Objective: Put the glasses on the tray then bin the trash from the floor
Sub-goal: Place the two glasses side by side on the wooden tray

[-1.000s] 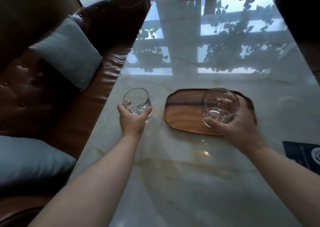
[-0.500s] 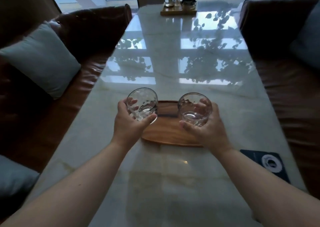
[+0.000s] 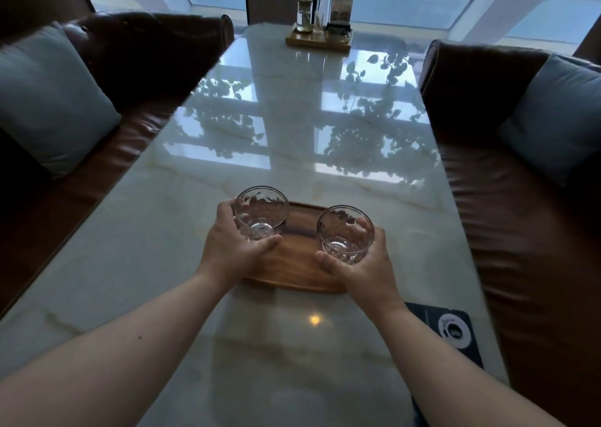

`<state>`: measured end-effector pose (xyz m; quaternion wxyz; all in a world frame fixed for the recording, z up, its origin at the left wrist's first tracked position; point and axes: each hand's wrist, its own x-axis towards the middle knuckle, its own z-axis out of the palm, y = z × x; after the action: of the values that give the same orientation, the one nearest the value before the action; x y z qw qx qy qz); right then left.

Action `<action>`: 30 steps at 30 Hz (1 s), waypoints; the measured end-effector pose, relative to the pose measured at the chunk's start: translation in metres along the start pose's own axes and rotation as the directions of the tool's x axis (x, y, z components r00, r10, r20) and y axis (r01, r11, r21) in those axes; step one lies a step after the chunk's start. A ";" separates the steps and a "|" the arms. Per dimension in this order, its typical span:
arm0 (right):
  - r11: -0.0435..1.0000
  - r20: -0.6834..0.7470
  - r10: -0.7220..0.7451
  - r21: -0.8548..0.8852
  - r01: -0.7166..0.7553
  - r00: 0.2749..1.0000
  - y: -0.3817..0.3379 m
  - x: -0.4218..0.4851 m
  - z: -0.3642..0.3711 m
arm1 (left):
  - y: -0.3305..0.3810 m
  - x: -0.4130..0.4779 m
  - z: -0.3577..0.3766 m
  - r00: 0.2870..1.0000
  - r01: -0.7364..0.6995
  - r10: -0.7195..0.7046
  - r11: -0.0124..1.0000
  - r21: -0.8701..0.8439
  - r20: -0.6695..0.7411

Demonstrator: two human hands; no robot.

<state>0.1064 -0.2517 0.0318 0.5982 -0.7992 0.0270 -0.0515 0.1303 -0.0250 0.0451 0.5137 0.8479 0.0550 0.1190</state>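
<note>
A brown wooden tray [image 3: 292, 264] lies on the marble table [image 3: 162, 231], close in front of me. My left hand [image 3: 234, 251] grips a clear empty glass [image 3: 261, 213] over the tray's left end. My right hand [image 3: 361, 267] grips a second clear glass [image 3: 344, 233] over the tray's right end. Both glasses are upright; whether their bases touch the tray I cannot tell. No floor or trash is in view.
Brown leather benches with grey-blue cushions [image 3: 48, 101] [image 3: 553, 117] flank the table. A small wooden stand [image 3: 318, 41] with a vase and a card stands at the far end. A dark card [image 3: 452, 332] lies near the table's right edge.
My left hand has carried its glass from the table left of the tray to over the tray's left end. The right glass stays over the tray. The view has tilted up.
</note>
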 end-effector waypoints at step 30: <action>0.895 0.138 -0.085 -0.424 0.136 0.987 -0.058 -0.053 -0.024 | 0.045 -0.093 -0.087 0.946 -0.257 0.091 0.796 0.548 0.313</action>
<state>0.0495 -0.2529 0.0912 0.4031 -0.9136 -0.0425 -0.0320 0.0171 0.0089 0.1102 0.2191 0.9734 -0.0608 0.0268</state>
